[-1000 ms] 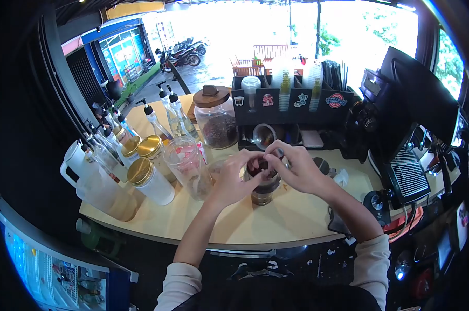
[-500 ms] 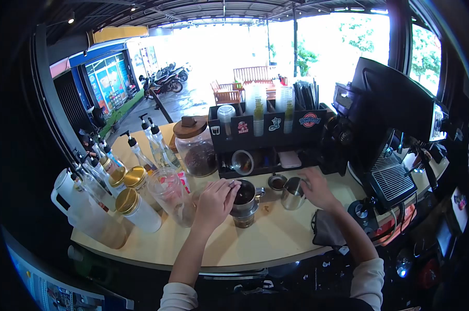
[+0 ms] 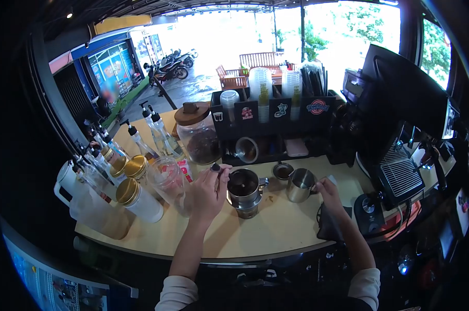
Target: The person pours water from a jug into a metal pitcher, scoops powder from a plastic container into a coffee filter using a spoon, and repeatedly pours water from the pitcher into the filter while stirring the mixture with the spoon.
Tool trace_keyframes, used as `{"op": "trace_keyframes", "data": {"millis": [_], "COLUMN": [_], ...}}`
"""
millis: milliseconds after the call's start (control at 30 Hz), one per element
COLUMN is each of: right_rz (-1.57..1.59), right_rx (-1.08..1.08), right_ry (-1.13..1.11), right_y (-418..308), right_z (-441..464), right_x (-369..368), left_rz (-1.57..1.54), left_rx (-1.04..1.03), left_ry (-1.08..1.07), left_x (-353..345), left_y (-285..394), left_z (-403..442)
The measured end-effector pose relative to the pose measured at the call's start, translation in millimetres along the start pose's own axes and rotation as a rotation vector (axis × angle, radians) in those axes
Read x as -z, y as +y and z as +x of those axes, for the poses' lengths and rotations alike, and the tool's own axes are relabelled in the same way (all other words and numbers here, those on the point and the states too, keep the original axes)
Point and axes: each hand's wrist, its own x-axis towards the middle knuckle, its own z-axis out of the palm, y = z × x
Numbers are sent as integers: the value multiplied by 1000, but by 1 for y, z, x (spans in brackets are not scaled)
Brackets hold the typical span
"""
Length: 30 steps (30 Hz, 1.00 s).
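Observation:
A metal drip coffee filter (image 3: 245, 199) sits on a small glass (image 3: 246, 211), with dark contents visible inside. Just left of its rim is my left hand (image 3: 209, 193), fingers pinched around a small dark-tipped object (image 3: 216, 167) whose kind I cannot make out. My right hand (image 3: 330, 196) grips the handle of a stainless steel pitcher (image 3: 298, 187), which stands upright at or just above the counter. Behind the pitcher and filter lies a small round metal lid (image 3: 283, 171) with a dark middle.
A clear plastic jug (image 3: 168, 184), gold-lidded jars (image 3: 141, 201) and several pump bottles (image 3: 136, 136) crowd the left. A wooden-lidded glass jar (image 3: 199, 135) and a black cup organizer (image 3: 265, 111) stand behind. A dark cloth (image 3: 329, 224) and an espresso machine (image 3: 395, 166) are at right.
My right hand has shifted from the pitcher's upper edge to its handle, and the pitcher has turned. My left hand has lifted away from the filter's rim, raising the small dark-tipped object.

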Motion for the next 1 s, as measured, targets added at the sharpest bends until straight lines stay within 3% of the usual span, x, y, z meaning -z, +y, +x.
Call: {"op": "trace_keyframes", "data": {"millis": [167, 367, 433, 767, 1000], "right_rz": [48, 147, 268, 198, 207], "right_rx": [2, 37, 62, 135, 153], "right_ry": [76, 46, -49, -200, -269], "right_y": [-2, -58, -78, -172, -200], "right_z": [11, 31, 42, 72, 78], "right_x": [-10, -22, -26, -70, -98], "left_rz": [-32, -173, -202, -261, -206], "left_rx": [42, 54, 59, 60, 29], "left_ry": [27, 59, 46, 51, 39], "left_x": [2, 8, 9, 7, 8], "left_y": [2, 2, 1, -3, -1], "left_z": [-1, -3, -3, -6, -5]}}
